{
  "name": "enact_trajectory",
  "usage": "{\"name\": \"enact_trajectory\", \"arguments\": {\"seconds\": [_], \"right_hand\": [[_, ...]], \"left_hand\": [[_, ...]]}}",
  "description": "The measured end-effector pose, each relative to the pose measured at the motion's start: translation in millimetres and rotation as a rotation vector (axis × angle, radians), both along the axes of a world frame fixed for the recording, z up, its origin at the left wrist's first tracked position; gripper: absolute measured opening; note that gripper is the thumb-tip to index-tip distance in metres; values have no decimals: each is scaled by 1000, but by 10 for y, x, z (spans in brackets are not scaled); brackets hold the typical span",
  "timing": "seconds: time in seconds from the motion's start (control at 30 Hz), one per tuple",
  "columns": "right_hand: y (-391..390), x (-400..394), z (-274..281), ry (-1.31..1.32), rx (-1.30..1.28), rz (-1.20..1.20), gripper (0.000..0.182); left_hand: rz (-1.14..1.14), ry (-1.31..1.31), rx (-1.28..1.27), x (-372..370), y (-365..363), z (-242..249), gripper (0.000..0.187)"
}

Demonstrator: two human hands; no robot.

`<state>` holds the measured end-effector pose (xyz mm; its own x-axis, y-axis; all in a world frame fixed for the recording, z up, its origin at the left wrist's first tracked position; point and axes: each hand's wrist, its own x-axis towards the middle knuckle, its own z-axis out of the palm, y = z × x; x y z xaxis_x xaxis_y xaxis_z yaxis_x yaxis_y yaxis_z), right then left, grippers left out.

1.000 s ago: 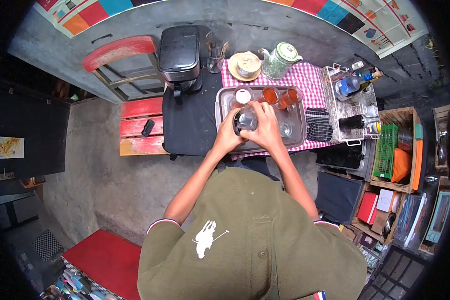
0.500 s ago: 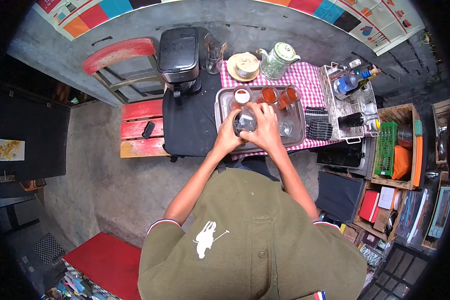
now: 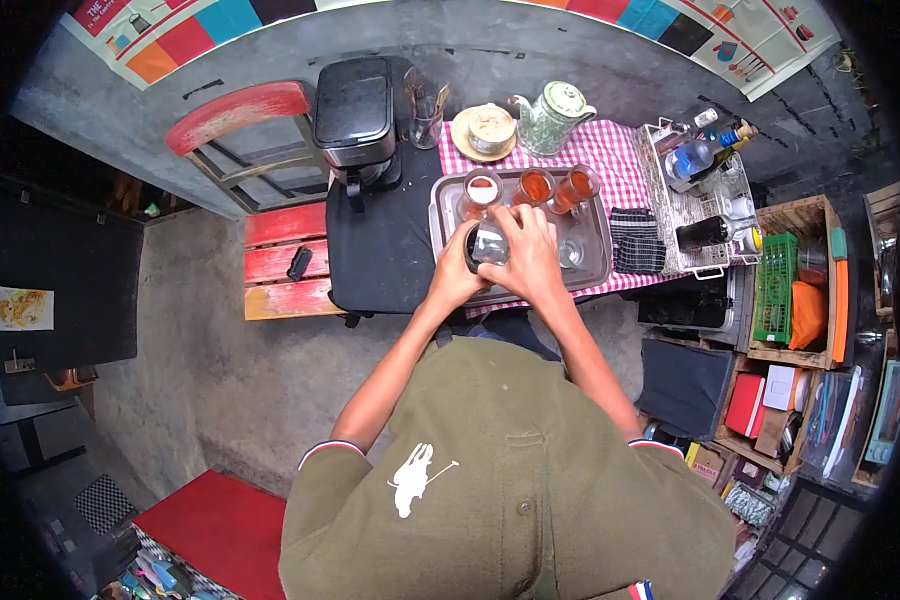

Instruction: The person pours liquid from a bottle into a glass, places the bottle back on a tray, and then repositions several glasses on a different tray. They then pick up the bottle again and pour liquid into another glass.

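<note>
Both hands are around a clear glass vessel (image 3: 489, 243) with a dark part at its left, held above the grey tray (image 3: 598, 268). My left hand (image 3: 456, 272) closes on its left side. From the right, my right hand (image 3: 527, 250) grips it, fingers over the top and thumb near the bottom. Just beyond the fingers, three glasses with reddish-brown liquid stand on the tray: a left glass (image 3: 482, 190), a middle glass (image 3: 535, 187) and a right glass (image 3: 576, 187). Another clear glass (image 3: 571, 254) is right of my right hand. The vessel's lower part is partly hidden.
Behind the tray are a cup on a saucer (image 3: 490, 130) and a green patterned teapot (image 3: 556, 115). A black coffee machine (image 3: 355, 115) stands left, near a glass of utensils (image 3: 426, 125). A dark checked cloth (image 3: 637, 240) and a bottle rack (image 3: 670, 215) lie right.
The vessel appears slightly turned or tilted between my hands, its dark part now more to the left. Both hands keep their hold almost in place. The view has shifted slightly.
</note>
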<state>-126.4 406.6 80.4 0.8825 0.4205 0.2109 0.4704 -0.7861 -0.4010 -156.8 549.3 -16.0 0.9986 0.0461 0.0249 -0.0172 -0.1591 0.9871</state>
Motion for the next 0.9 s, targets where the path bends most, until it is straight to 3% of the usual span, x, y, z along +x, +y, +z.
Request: {"name": "enact_trajectory", "arguments": {"seconds": [0.9], "right_hand": [[-198, -124, 82, -25, 26, 43, 75]], "left_hand": [[18, -74, -26, -102, -147, 51, 82]]}}
